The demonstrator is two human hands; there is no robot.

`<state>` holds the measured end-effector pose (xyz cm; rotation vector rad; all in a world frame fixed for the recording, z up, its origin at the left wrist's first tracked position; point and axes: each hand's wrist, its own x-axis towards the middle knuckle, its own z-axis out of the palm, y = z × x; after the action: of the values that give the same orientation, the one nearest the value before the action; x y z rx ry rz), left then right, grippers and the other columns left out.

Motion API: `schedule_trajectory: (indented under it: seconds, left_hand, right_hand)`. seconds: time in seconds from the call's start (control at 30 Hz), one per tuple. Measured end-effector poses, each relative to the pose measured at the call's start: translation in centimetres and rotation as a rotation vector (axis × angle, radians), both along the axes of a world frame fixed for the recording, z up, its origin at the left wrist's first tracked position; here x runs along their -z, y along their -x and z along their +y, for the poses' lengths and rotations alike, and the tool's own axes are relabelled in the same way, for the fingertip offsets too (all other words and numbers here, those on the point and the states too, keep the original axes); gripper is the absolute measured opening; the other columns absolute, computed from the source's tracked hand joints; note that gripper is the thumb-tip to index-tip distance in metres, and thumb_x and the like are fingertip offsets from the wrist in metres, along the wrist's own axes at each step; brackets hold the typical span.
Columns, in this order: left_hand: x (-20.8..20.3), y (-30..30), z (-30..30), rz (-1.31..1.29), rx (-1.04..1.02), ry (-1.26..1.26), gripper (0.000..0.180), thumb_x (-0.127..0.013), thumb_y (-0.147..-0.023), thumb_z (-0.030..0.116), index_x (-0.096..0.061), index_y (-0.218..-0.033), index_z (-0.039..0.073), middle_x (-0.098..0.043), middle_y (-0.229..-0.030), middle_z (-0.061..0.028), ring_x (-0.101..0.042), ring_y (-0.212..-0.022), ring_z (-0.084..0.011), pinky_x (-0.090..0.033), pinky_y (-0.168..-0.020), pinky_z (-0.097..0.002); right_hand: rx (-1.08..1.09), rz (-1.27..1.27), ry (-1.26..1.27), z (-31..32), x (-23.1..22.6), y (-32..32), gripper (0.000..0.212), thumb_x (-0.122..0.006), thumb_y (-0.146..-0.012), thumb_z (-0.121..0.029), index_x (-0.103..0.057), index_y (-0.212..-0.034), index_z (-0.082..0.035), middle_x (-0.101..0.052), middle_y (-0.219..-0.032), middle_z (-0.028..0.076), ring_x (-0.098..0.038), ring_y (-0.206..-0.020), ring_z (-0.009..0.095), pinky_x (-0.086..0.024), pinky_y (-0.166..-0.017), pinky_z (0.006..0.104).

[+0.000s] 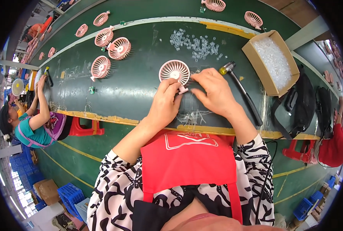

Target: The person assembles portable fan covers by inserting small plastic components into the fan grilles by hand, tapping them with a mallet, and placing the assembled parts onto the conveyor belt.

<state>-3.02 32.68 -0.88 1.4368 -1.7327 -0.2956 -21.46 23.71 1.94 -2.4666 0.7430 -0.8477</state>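
One pink fan (174,71) pinched by left hand (165,104) and right hand (213,92), beside one hammer (242,92).

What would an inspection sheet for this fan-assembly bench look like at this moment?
Surface: dark green bench with yellow tape along the near edge.
Job's things: pink fan head, face up, held at its lower edge; its short pink stem points toward the person.
Clutter: loose clear plastic pieces; cardboard box filled with more; hammer; four more pink fans to the left.
Hands: left hand grips the stem; right hand has fingertips at the fan's right rim.
Cables: black cable beside the right sleeve.
Surroundings: co-worker in a teal top on the left; red stool; blue crates on the floor.
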Motion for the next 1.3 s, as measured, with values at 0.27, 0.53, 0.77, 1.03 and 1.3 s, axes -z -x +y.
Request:
schedule_trajectory:
  seconds: [0.27,0.53,0.77,1.03,1.3]
  left_hand:
    - [-0.8,1.2,0.1,0.247,0.027,-0.088,0.034,-0.073,-0.074,-0.013,-0.061,-0.104,-0.003,-0.06,-0.112,-0.0138,-0.068,-0.085,-0.0174,-0.057,-0.072,-0.026]
    - [-1.5,0.7,-1.0,0.345,0.114,-0.166,0.036,-0.075,-0.073,-0.011,-0.062,-0.105,-0.002,-0.062,-0.11,-0.014,-0.068,-0.085,-0.0206,-0.058,-0.07,-0.028]
    - [-1.3,1.9,-1.5,0.2,0.019,-0.166,0.044,-0.076,-0.075,-0.006,-0.062,-0.116,0.001,-0.064,-0.11,-0.0133,-0.069,-0.082,-0.0176,-0.056,-0.07,-0.0273]
    - [-1.7,2.4,-2.9,0.241,-0.005,-0.15,0.048,-0.075,-0.073,-0.007,-0.06,-0.119,-0.003,-0.064,-0.103,-0.0164,-0.07,-0.074,-0.0228,-0.055,-0.064,-0.0315]
    - [-1.6,2.9,-3.0,0.231,-0.026,-0.132,0.047,-0.075,-0.074,-0.006,-0.06,-0.119,-0.002,-0.063,-0.107,-0.0168,-0.071,-0.077,-0.023,-0.056,-0.064,-0.0302]
  right_hand:
    - [0.084,0.031,0.165,1.8,0.8,0.1,0.03,-0.071,-0.076,-0.008,-0.062,-0.104,-0.003,-0.063,-0.09,0.009,-0.058,-0.095,0.027,-0.045,-0.079,0.0404]
    - [0.143,0.016,0.15,2.1,0.7,0.5,0.014,-0.071,-0.075,-0.002,-0.066,-0.088,-0.002,-0.064,-0.079,0.008,-0.058,-0.078,0.027,-0.047,-0.069,0.0384]
    - [0.188,-0.179,-0.832,2.8,1.2,1.1,0.011,-0.062,-0.09,-0.006,-0.069,-0.093,0.003,-0.063,-0.07,0.002,-0.051,-0.065,0.005,-0.041,-0.055,0.025]
    - [0.181,-0.345,-0.897,2.8,1.5,1.3,0.017,-0.059,-0.091,-0.009,-0.068,-0.094,0.005,-0.054,-0.062,-0.003,-0.044,-0.057,0.001,-0.035,-0.048,0.0244]
    - [0.165,-0.36,-0.937,2.5,1.7,1.3,0.017,-0.059,-0.093,-0.009,-0.069,-0.096,0.004,-0.055,-0.063,-0.003,-0.045,-0.057,0.001,-0.035,-0.048,0.0237]
